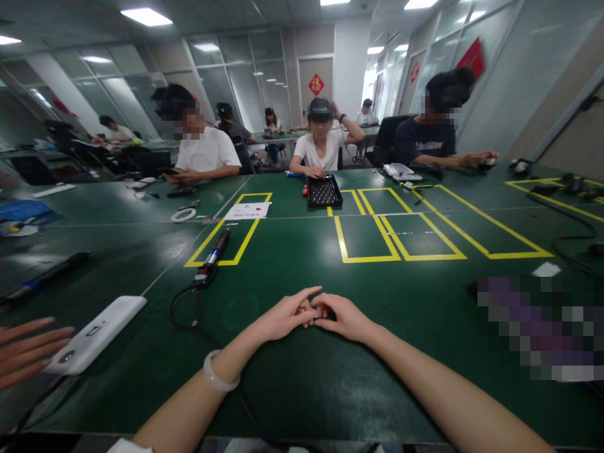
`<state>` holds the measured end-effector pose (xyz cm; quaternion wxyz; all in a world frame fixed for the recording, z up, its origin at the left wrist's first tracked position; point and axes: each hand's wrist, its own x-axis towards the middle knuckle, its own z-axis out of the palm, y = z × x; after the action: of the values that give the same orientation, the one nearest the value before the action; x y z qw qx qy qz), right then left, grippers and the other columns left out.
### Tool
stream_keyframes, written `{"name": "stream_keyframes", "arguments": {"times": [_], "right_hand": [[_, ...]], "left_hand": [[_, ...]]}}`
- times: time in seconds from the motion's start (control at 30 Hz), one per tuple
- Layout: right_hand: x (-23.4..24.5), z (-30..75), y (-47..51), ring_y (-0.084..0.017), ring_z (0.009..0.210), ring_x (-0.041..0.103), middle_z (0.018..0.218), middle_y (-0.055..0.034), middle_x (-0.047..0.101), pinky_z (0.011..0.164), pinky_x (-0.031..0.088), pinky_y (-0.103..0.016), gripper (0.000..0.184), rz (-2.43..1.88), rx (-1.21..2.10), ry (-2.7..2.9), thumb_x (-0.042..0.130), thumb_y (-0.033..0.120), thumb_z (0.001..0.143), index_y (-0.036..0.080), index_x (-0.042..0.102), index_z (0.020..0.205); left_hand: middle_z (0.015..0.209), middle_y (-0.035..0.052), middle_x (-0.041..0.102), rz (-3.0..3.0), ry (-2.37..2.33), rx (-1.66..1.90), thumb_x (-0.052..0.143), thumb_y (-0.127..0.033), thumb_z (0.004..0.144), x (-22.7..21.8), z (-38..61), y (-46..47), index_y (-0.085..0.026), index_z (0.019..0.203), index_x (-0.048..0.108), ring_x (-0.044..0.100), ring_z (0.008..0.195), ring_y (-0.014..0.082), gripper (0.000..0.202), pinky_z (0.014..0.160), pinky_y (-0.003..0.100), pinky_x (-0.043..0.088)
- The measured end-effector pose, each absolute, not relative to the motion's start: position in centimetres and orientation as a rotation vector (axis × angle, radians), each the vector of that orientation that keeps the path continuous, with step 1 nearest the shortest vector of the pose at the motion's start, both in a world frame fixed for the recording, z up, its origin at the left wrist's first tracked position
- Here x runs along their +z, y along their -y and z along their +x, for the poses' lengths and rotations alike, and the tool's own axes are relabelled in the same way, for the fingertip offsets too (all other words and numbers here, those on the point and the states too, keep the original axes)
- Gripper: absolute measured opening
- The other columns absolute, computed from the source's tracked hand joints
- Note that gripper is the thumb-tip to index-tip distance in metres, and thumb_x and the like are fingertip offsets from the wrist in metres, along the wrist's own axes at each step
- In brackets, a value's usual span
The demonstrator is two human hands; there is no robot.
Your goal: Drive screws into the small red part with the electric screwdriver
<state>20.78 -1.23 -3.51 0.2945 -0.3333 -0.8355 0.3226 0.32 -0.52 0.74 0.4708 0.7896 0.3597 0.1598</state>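
My left hand (pixel 283 316) and my right hand (pixel 346 316) meet over the green table (pixel 302 384). The fingertips of both pinch together around a tiny, shiny piece (pixel 316 317); it is mostly hidden and too small to name. A pale bangle (pixel 221 372) circles my left wrist. Beyond my left forearm lies a black electric screwdriver (pixel 214 257), its cable (pixel 172 308) curving back towards me and passing under that forearm.
At left, another person's hand (pixel 31 352) is beside a long white device (pixel 101 333). Yellow tape rectangles (pixel 370 258) mark the table. Across it, a person reaches into a black tray (pixel 324 200) of small parts. A tape roll (pixel 183 215) and a paper sheet (pixel 248 211) lie far left.
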Motion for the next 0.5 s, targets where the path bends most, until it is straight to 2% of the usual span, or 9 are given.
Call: {"name": "stream_keyframes", "arguments": {"times": [0.07,0.13,0.2,0.3,0.5], "right_hand": [[-3.42,20.58,1.38,-0.015,0.077,0.058,0.085,-0.0006,0.064,0.073,0.044,-0.026,0.01,-0.868,0.867,2.242,0.061,0.02,0.086,0.02,0.059,0.095],[-3.37,20.52,1.44,-0.015,0.076,0.058,0.084,-0.0007,0.064,0.072,0.044,-0.025,0.005,-0.876,0.905,2.218,0.059,0.022,0.088,0.02,0.059,0.093],[-3.37,20.59,1.41,-0.014,0.073,0.058,0.082,-0.0005,0.064,0.069,0.044,-0.024,0.007,-0.889,0.978,2.168,0.058,0.024,0.089,0.019,0.058,0.094],[-3.5,20.8,1.22,-0.012,0.068,0.056,0.077,0.001,0.062,0.064,0.042,-0.022,0.013,-0.911,1.074,2.064,0.057,0.031,0.09,0.018,0.056,0.093],[-3.53,21.04,0.84,-0.011,0.062,0.055,0.069,0.0016,0.062,0.063,0.041,-0.022,0.026,-0.955,1.126,1.994,0.047,0.036,0.096,0.016,0.058,0.082]], "left_hand": [[0.074,-0.0036,0.056,1.905,-0.854,0.381,0.048,-0.035,0.091,0.6,0.33,0.72,-0.02,0.144,0.03,0.058,0.07,0.011,0.058,0.07,0.024,0.045],[0.075,-0.0033,0.056,1.889,-0.857,0.378,0.048,-0.036,0.091,0.56,0.25,0.69,-0.02,0.144,0.03,0.058,0.07,0.0111,0.058,0.07,0.024,0.046],[0.078,-0.0022,0.059,1.901,-0.889,0.384,0.046,-0.036,0.092,0.73,0.27,0.68,-0.021,0.143,0.031,0.059,0.071,0.0114,0.055,0.071,0.025,0.046],[0.085,0.0001,0.063,1.998,-0.964,0.415,0.044,-0.039,0.092,1.25,0.43,0.84,-0.022,0.136,0.041,0.06,0.077,0.0125,0.047,0.073,0.025,0.046],[0.095,0.0017,0.065,2.22,-1.049,0.473,0.055,-0.038,0.086,1.24,0.62,1.26,-0.022,0.112,0.055,0.06,0.083,0.0148,0.03,0.079,0.027,0.045]]}}
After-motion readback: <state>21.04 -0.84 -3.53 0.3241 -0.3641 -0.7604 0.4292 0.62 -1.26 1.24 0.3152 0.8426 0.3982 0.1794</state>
